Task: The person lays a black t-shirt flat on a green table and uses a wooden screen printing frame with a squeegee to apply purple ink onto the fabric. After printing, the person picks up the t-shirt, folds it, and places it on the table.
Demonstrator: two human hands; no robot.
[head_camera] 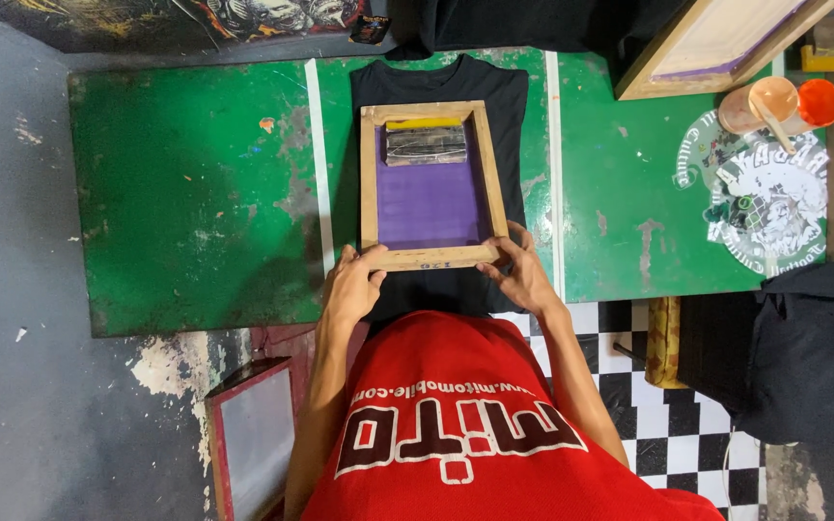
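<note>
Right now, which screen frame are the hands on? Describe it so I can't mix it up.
On the green table lies a black shirt. The wooden frame sits on it, left hand and right hand gripping its near edge. Only this frame has purple mesh carrying a squeegee; others lie off the shirt.

- Frame [431,178]: bare pale wood, matt, with a smooth purple mesh stretched inside.
- Squeegee [425,143] at 12 o'clock in the frame: yellow edge, block smeared grey and glossy.
- Shirt [514,106] under the frame: black cloth, matt and soft.
- Bench [185,193]: green paint, worn and chipped to rough brown patches, crossed by white tape strips.
- Cups [784,101] at 2 o'clock: orange plastic, slightly shiny.
- Floor [41,405]: grey concrete, rough and flaking; at 5 o'clock glossy black-and-white tiles.
</note>
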